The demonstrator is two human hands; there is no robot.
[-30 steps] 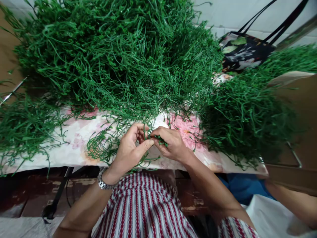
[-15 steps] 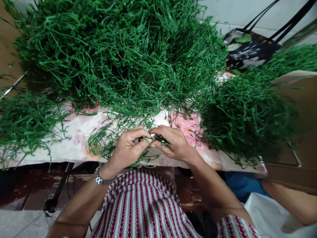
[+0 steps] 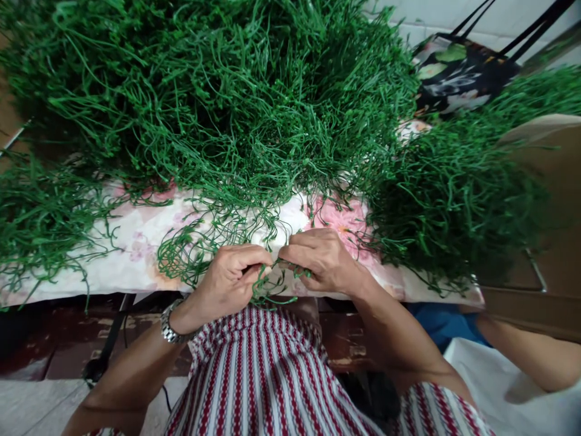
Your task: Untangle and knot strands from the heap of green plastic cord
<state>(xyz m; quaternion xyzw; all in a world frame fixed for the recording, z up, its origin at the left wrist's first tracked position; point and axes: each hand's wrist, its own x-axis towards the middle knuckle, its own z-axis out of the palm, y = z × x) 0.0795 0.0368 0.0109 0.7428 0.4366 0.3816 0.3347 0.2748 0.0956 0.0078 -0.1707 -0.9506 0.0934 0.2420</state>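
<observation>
In front of my body, my left hand [image 3: 233, 278] is closed, its thumb and index finger pinching a thin green plastic-looking stem. My right hand [image 3: 320, 260] is curled just beside it, with several green stem ends [image 3: 299, 270] showing under its fingers. A small gap separates the two sets of fingertips. Below them, loose curly stems [image 3: 272, 297] hang over the table's front edge. A looped tangle of green stems [image 3: 181, 254] lies left of my left hand. Behind both hands rises a large heap of the same stems [image 3: 218, 103].
A floral cloth [image 3: 140, 242] covers the table. More stems are piled at left [image 3: 45, 224] and at right [image 3: 445, 212], beside a cardboard box [image 3: 567, 230]. A black floral bag [image 3: 463, 75] stands at the back right. Another person's arm [image 3: 531, 348] shows at lower right.
My hands were pressed together at the fingertips and are now slightly apart. The left has moved a little left and down. The view has shifted slightly.
</observation>
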